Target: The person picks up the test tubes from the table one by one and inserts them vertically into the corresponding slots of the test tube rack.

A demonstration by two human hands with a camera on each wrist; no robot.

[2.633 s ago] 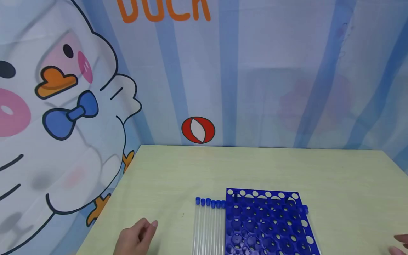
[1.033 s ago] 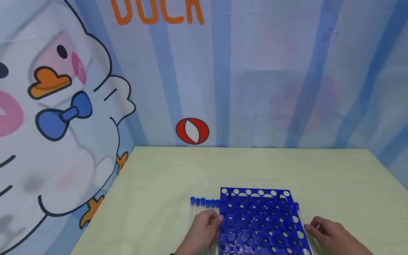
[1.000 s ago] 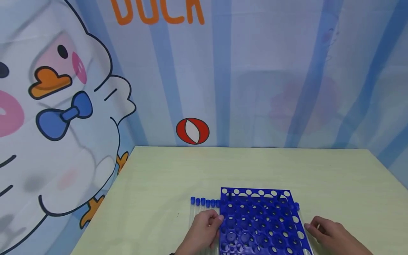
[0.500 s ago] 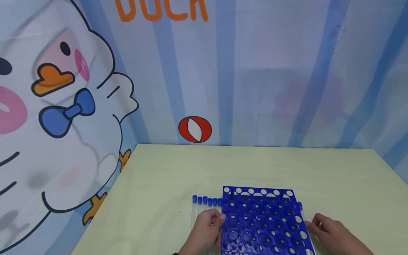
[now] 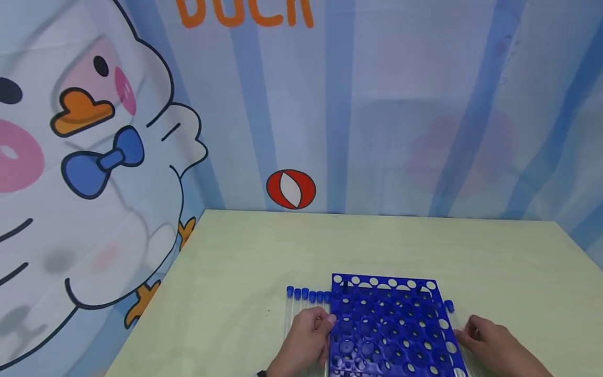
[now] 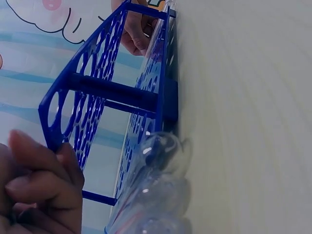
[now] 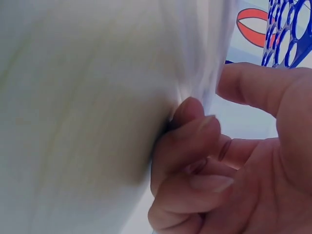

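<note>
A blue test tube rack point(image 5: 383, 327) with rows of round holes stands on the table. My left hand point(image 5: 303, 337) holds its left edge; in the left wrist view its curled fingers point(image 6: 44, 180) sit at a corner of the rack's upper plate. Right of the rack lies a clear test tube with a blue cap point(image 5: 449, 306). My right hand point(image 5: 490, 343) pinches this tube; in the right wrist view the blurred clear tube point(image 7: 200, 44) runs between thumb and fingers. Several clear capped test tubes point(image 5: 293, 317) lie side by side at the rack's left, partly hidden by the left hand.
The pale wood-grain table point(image 5: 377, 241) extends behind and to both sides of the rack. A blue striped backdrop point(image 5: 386, 131) with a cartoon duck point(image 5: 127, 209) hangs behind and at the left.
Both hands have come in to the rack's sides from farther out. In the last half second the right tube's cap has shifted slightly away from the rack, and the head view has tilted a little.
</note>
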